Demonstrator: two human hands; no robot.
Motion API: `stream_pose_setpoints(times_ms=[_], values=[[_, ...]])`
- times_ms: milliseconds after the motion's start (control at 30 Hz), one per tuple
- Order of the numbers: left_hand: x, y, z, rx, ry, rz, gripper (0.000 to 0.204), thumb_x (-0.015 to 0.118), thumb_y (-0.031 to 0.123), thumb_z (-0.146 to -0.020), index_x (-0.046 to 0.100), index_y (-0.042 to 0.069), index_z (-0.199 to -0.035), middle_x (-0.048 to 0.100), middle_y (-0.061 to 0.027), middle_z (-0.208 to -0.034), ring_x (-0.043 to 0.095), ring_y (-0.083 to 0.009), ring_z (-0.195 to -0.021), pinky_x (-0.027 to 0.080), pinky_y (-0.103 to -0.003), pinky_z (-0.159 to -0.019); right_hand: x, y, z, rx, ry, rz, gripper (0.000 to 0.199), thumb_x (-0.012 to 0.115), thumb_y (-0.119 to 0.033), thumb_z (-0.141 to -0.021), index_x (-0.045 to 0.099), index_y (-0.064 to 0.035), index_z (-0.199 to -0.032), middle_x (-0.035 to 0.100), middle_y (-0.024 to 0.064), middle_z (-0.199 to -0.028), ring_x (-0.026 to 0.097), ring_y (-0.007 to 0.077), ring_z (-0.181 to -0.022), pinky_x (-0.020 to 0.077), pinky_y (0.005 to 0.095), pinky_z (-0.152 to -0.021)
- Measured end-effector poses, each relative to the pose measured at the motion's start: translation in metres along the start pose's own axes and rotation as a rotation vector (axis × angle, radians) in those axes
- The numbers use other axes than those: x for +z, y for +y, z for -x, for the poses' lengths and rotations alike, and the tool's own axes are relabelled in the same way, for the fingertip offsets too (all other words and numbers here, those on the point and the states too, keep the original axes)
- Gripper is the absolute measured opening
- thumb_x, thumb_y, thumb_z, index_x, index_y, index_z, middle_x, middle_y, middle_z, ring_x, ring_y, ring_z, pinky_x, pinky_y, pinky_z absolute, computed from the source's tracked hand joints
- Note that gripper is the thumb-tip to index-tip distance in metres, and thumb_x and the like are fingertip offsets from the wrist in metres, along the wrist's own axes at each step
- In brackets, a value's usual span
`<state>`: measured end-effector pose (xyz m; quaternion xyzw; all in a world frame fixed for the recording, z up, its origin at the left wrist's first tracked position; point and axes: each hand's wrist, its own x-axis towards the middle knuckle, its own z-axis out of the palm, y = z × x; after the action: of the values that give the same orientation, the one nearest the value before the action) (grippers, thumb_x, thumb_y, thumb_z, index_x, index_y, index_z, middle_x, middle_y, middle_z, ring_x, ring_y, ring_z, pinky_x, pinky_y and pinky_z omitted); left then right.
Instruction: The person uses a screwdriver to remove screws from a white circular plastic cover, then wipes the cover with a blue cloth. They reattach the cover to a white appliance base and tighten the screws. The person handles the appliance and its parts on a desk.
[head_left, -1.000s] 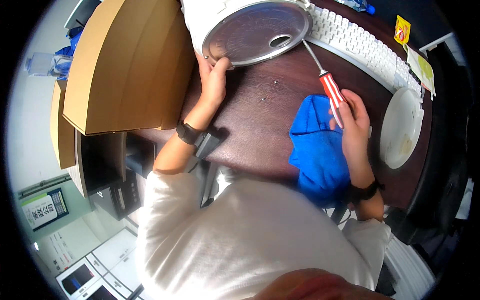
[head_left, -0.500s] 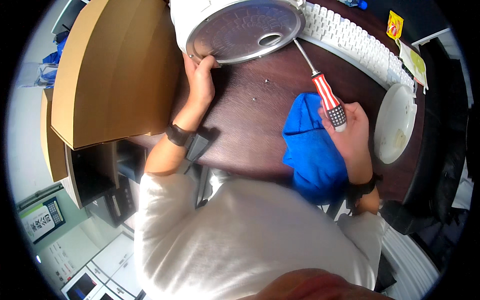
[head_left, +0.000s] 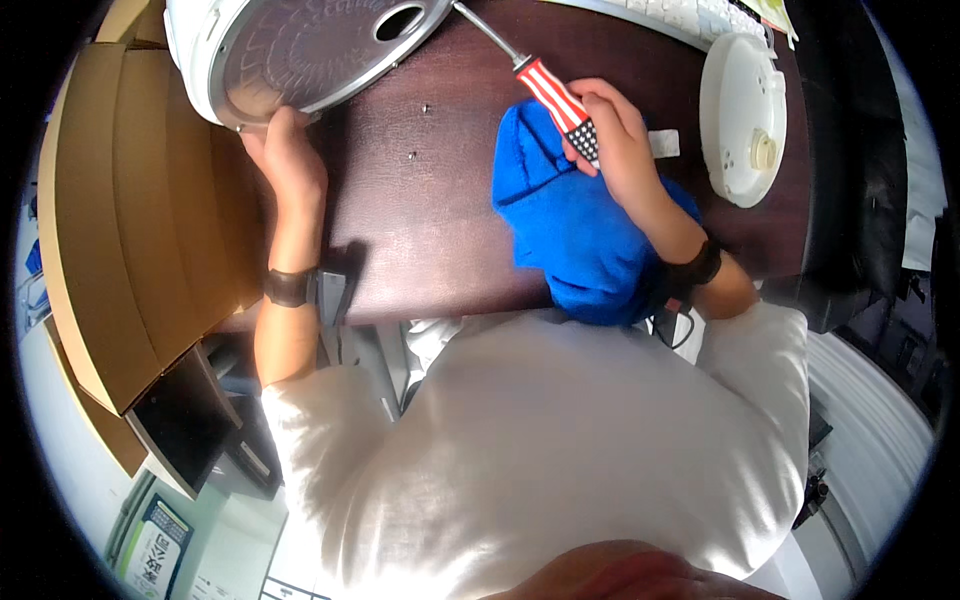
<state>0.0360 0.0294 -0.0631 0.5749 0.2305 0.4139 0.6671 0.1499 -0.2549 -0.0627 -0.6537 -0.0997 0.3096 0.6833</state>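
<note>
At the upper left stands a tilted white round appliance, its shiny metal plate [head_left: 300, 60] facing me, with an oval hole near the rim. My left hand [head_left: 290, 165] grips its lower edge, thumb against the rim. My right hand [head_left: 620, 135] is closed round the striped and starred handle of a screwdriver [head_left: 545, 85]. The shaft points up and left, its tip beside the plate's rim; whether it touches a screw I cannot tell. Two small screws, one [head_left: 426, 108] and another [head_left: 412, 155], lie on the dark table. Beneath my right hand lies a blue cloth [head_left: 600, 240].
A tall cardboard box [head_left: 140, 220] stands close by my left arm. On the right is a round white plastic cover [head_left: 735, 150]. A white keyboard [head_left: 690, 18] runs along the far side of the dark table [head_left: 400, 230].
The whole view has shifted, with the table and appliance now further up and left. My right hand has its fingers further over the screwdriver handle; the tip stays near the rim.
</note>
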Motion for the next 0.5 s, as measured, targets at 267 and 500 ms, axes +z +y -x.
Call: stream_pose_setpoints(times_ms=[267,500], values=[[-0.004,0.000,-0.004,0.091,-0.077,-0.035,0.023,0.046,-0.006,-0.071,0.047,0.004,-0.092,0.048,-0.0031,-0.088,0.046,-0.0132,-0.077,0.040,-0.025,-0.070,0.007,-0.010,0.000,-0.105,0.119,0.400,0.036,0.035,-0.029,-0.092,0.057,0.0005,-0.089,0.058,0.0086,-0.067,0.054,0.0130,-0.045,0.0406,0.0250,-0.041],[-0.005,0.000,-0.005,0.143,-0.106,-0.017,0.038,0.046,-0.007,-0.072,0.043,0.001,-0.109,0.051,-0.0042,-0.090,0.048,-0.0122,-0.076,0.040,-0.024,-0.068,0.003,-0.019,-0.004,0.096,0.201,0.260,0.031,0.045,-0.031,-0.087,0.060,-0.0044,-0.081,0.054,0.0022,-0.057,0.049,0.0067,-0.043,0.0306,0.0182,-0.033]])
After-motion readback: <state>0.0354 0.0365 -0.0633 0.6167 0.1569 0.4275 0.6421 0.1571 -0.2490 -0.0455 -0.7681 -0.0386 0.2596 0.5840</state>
